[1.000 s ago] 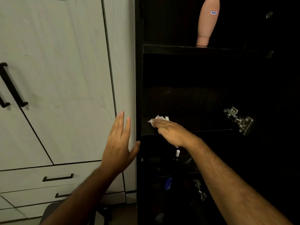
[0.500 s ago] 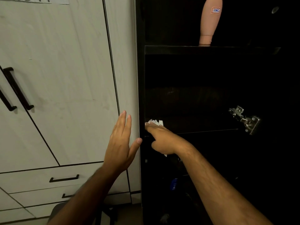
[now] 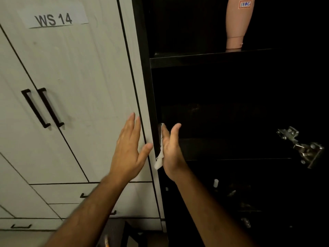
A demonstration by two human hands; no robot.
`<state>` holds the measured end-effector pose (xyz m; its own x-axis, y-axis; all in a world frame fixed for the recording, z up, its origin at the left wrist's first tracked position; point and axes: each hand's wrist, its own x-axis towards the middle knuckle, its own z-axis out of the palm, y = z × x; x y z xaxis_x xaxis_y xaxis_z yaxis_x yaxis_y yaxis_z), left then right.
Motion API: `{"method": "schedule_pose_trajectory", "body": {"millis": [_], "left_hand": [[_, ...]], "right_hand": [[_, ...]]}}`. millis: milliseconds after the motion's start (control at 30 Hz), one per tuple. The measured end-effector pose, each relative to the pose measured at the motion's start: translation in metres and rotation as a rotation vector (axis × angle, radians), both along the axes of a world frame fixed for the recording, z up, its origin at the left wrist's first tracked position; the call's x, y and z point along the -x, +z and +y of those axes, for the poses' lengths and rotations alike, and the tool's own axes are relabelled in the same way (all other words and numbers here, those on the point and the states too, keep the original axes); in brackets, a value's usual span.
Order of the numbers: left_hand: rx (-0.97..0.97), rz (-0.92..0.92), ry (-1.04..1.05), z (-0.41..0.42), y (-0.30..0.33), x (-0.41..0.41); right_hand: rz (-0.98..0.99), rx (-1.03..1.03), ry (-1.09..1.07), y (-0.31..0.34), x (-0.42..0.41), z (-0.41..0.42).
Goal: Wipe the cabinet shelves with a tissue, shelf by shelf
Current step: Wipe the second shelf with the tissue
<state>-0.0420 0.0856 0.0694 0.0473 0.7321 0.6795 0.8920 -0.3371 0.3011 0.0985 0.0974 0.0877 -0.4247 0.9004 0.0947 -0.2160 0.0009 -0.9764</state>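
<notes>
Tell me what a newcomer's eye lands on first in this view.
First, the two bare hands at centre: the right hand presses a white tissue against the black cabinet's left inner wall, while the left hand is raised with straight fingers before the pale cupboard door. Next come the "WS 14" label at upper left and the pink, bottle-like object on the upper shelf.

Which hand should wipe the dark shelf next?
The right hand, probably. It already presses the tissue against the black cabinet's inner left wall, just above the shelf. The left hand is open, outside by the white door.
</notes>
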Motion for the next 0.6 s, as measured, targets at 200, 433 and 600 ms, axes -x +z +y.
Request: {"method": "schedule_pose_trajectory", "body": {"millis": [200, 433, 600], "left_hand": [[-0.064, 0.192, 0.128, 0.013, 0.054, 0.007], [-0.098, 0.226, 0.161, 0.003, 0.079, 0.009], [-0.112, 0.237, 0.170, 0.003, 0.086, 0.009]], "right_hand": [[0.050, 0.027, 0.095, -0.010, -0.005, 0.004], [0.065, -0.105, 0.061, -0.011, 0.003, 0.001], [0.044, -0.088, 0.048, -0.008, 0.002, 0.004]]}}
